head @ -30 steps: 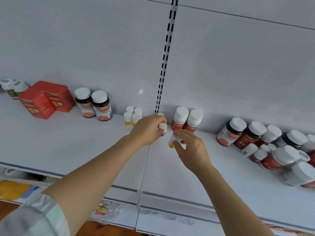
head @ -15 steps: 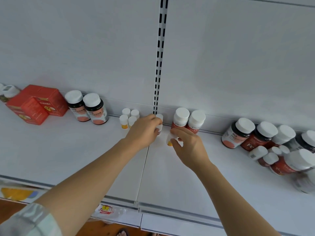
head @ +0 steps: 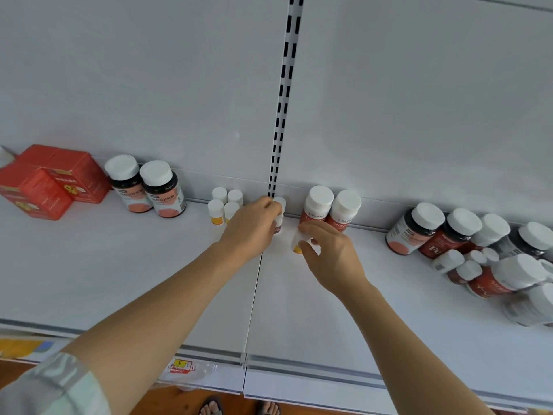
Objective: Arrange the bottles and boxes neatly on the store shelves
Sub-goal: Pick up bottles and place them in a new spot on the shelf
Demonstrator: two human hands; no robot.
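My left hand [head: 253,227] grips a small white-capped bottle [head: 278,223] on the white shelf [head: 125,265], near the back wall by the slotted upright. Another small bottle [head: 280,202] stands just behind it. My right hand [head: 330,259] pinches a small white bottle with a yellow base [head: 297,244], tilted, just in front of two red bottles with white caps [head: 329,209]. Several small yellow-based bottles [head: 224,203] stand grouped left of my left hand.
Two dark bottles [head: 146,187] and red boxes [head: 51,182] stand at the left. A jumbled cluster of bottles [head: 478,253] fills the right end, some lying down. The shelf's front rail [head: 299,366] carries a price tag [head: 181,365].
Both hands moved slightly toward the back wall with their small bottles. The camera tilted down, so the shelf's front edge and feet below show more.
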